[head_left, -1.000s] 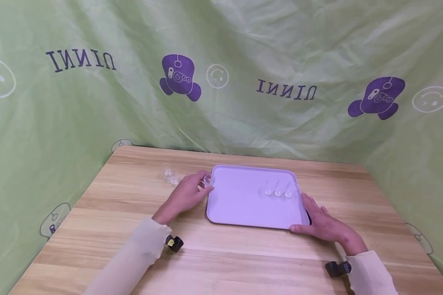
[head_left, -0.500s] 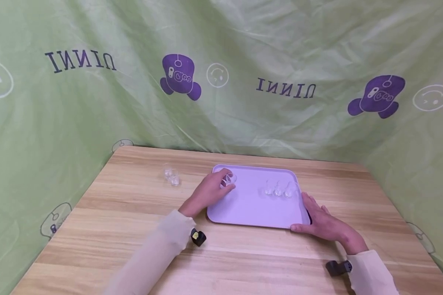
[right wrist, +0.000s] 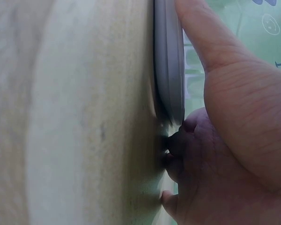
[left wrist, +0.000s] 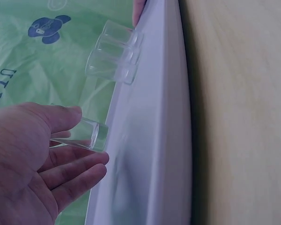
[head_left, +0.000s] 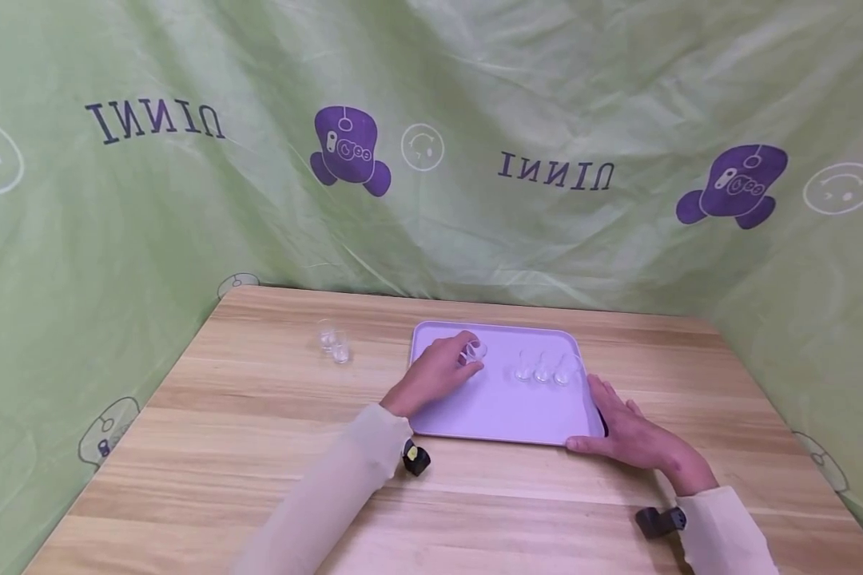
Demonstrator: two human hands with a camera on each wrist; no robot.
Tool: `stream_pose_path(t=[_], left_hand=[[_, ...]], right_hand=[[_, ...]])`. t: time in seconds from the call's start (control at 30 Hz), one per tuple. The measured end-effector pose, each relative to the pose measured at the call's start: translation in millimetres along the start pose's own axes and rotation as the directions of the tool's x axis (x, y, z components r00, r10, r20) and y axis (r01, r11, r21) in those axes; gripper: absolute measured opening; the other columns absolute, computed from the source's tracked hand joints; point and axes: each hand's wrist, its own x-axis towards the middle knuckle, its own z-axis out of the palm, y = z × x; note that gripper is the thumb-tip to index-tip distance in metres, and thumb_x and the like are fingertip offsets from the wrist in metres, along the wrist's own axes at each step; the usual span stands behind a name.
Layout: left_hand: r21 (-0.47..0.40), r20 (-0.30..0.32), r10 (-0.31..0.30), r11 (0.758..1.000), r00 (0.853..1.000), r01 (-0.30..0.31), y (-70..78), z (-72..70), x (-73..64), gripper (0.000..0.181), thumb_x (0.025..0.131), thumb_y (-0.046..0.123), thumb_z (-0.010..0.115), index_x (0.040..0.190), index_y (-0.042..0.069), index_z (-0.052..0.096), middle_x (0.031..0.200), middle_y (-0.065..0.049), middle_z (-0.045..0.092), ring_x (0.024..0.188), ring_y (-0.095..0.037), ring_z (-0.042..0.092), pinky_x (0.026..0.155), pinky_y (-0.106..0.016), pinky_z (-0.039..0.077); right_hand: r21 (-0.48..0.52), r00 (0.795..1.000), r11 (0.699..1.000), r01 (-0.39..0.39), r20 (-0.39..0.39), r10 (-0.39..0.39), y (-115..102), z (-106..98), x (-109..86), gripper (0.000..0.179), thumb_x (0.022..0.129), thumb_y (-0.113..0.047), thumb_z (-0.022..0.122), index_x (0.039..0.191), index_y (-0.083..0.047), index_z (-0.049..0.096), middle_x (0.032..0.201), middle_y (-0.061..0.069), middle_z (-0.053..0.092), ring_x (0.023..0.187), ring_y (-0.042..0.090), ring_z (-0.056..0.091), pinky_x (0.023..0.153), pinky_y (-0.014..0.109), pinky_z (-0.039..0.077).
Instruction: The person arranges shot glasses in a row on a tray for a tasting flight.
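My left hand pinches a small clear shot glass between thumb and fingers, above the left-middle part of a lilac tray. In the left wrist view the glass's thick base faces the tray. Three similar glasses stand upright in a row on the tray's right half. My right hand rests against the tray's near right corner, thumb along the front edge and fingers extended down the right side. The right wrist view shows its thumb along the tray rim and its fingertips low, by the table.
Two more clear glasses stand on the wooden table, left of the tray. A green printed cloth hangs behind the table and at its sides.
My left hand has carried the glass rightward, from the tray's left edge to over its left-middle part. The right hand and the tray have stayed in place.
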Motion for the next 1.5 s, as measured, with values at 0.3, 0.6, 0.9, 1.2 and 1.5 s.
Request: stream_pose_path(t=[0.3,0.6,0.9,1.2,1.5], left_hand=[[0.024,0.022,0.021,1.0,1.0,-0.021,11.3,9.9,9.3,0.026,0.1,0.022,0.071,0.122,0.01,0.063,0.094,0.0,0.069,0.084,-0.012,0.063,0.073,-0.027,0.052],[0.064,0.043,0.009,0.998,0.999,-0.011,21.6,19.4,15.3,0.027,0.1,0.022,0.07,0.123,0.01,0.064,0.095,0.0,0.069,0.085,-0.012,0.063,0.073,-0.027,0.052],[0.087,0.072,-0.009,0.996,0.997,0.002,26.3,26.0,19.6,0.031,0.101,0.023,0.069,0.128,0.01,0.062,0.097,-0.001,0.068,0.085,-0.012,0.063,0.073,-0.028,0.053],[0.131,0.098,0.001,0.991,0.995,-0.014,29.0,30.4,23.8,0.035,0.103,0.025,0.067,0.134,0.011,0.058,0.098,-0.003,0.068,0.088,-0.015,0.063,0.078,-0.033,0.053],[0.142,0.103,0.002,0.99,0.995,-0.017,28.9,33.4,26.3,0.035,0.103,0.026,0.067,0.133,0.011,0.058,0.099,-0.003,0.068,0.089,-0.016,0.063,0.078,-0.033,0.053]], right_hand=[[-0.004,1.0,1.0,0.004,-0.006,-0.004,0.7,-0.2,1.4,0.115,0.088,-0.045,0.081,0.16,0.007,0.007,0.161,0.038,0.013,0.147,0.059,0.004,0.106,0.082,0.003],[0.0,1.0,1.0,0.005,-0.006,-0.005,1.7,0.5,1.0,0.116,0.088,-0.044,0.081,0.16,0.007,0.007,0.161,0.039,0.012,0.147,0.06,0.004,0.106,0.082,0.002],[-0.015,1.0,1.0,-0.014,0.001,0.014,3.2,0.2,3.0,0.117,0.088,-0.047,0.08,0.16,0.008,0.006,0.162,0.038,0.011,0.148,0.058,0.004,0.107,0.081,0.003],[-0.015,1.0,1.0,-0.013,0.002,0.013,2.0,1.2,2.5,0.117,0.088,-0.047,0.08,0.16,0.008,0.005,0.162,0.038,0.011,0.147,0.059,0.005,0.107,0.082,0.003],[-0.016,1.0,1.0,-0.013,0.003,0.013,2.4,1.0,2.6,0.116,0.088,-0.047,0.079,0.16,0.006,0.005,0.162,0.037,0.011,0.148,0.059,0.005,0.107,0.082,0.004]])
